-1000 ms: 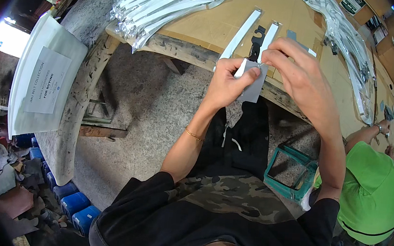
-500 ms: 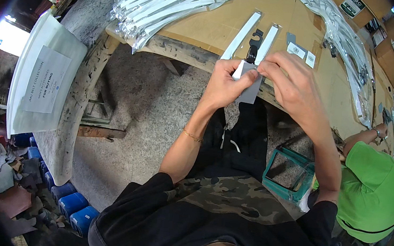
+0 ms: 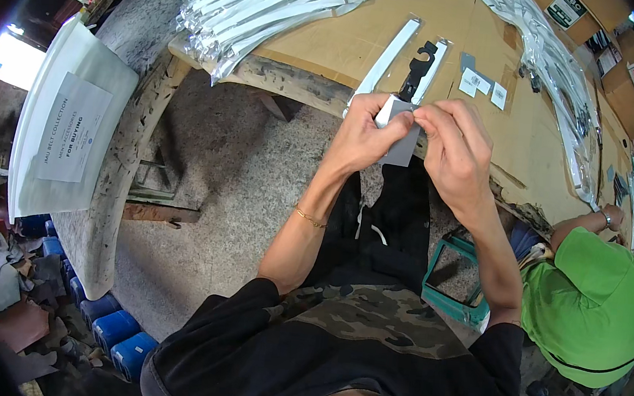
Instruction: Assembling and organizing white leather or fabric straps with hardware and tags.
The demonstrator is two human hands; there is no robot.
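Jutting from left hand [image 3: 367,136], grey card [image 3: 400,152]

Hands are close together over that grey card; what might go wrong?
Pinched by the left hand, the grey card extends past the table edge in view, so it might drop to the floor if that grip slips. The right hand, close at its top, might crease it.

Grey card [image 3: 398,152] near black hook [image 3: 419,68]

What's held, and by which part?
Left hand: grey tag and white piece, gripped near the tag's top, below the black hook. Right hand: fingertips at the tag's edge, grip unclear.
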